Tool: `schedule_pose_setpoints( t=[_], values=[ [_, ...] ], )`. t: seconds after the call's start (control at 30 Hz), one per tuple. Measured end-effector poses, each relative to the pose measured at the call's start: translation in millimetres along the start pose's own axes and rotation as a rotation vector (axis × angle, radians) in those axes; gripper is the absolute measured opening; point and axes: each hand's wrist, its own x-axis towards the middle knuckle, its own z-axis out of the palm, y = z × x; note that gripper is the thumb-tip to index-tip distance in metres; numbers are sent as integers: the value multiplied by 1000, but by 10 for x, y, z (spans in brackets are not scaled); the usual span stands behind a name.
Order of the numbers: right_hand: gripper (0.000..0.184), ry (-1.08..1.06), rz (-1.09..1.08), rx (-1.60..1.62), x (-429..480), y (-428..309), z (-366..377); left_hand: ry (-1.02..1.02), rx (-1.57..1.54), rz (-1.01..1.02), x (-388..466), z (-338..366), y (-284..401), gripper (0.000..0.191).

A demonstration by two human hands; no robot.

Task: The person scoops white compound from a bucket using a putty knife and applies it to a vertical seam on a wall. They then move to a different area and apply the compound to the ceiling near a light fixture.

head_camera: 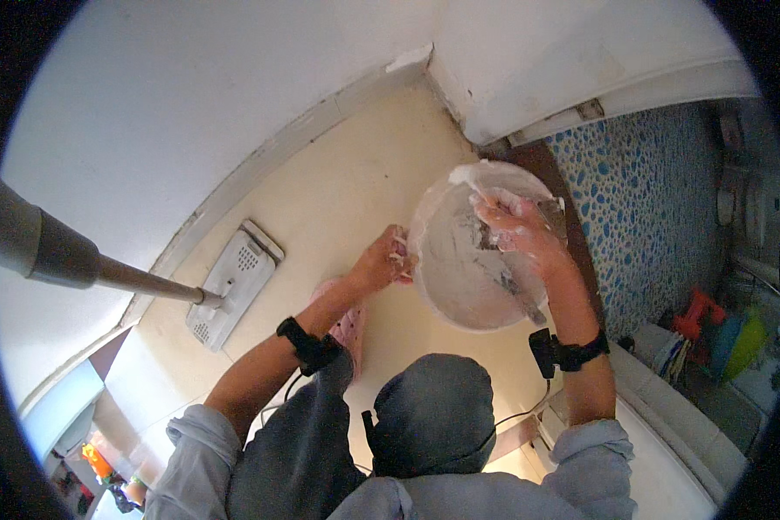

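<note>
A round, pale plastic bucket (448,273) stands on the floor before me, its rim and inner wall smeared with white paste. My left hand (390,257) has its fingers curled at the bucket's left rim, with white residue on them. Over the bucket's mouth, my right hand (517,224) is curled, its fingers coated in white. A grey flat blade (551,218), seemingly of a scraper, shows beside the right hand; the hand hides most of its handle. Another smeared, long tool (523,302) leans inside against the lower right wall.
A flat mop head (234,286) rests on the floor at left, its pole (156,279) rising toward me. Walls meet beyond the bucket. At right is a dark threshold (575,240) beside blue pebble-patterned flooring (617,195). A pink slipper (348,325) is beneath my left forearm.
</note>
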Motion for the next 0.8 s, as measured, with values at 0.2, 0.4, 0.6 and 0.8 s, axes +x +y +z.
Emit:
schedule_pose_setpoints(
  t=[0.2, 0.4, 0.6, 0.8],
  values=[
    [31, 167, -777, -814, 895, -230, -5, -25, 28, 76, -44, -46, -2, 37],
    [32, 693, -1174, -1630, 1722, -438, 55, -38, 88, 26, -92, -218, 115, 37],
    [36, 603, -830, -1392, 2006, -606, 273, -14, 15, 68, -216, -413, 130, 28],
    [47, 583, -592, -898, 2277, -512, 346, -38, -43, 52, -278, -572, 131, 26]
  ],
)
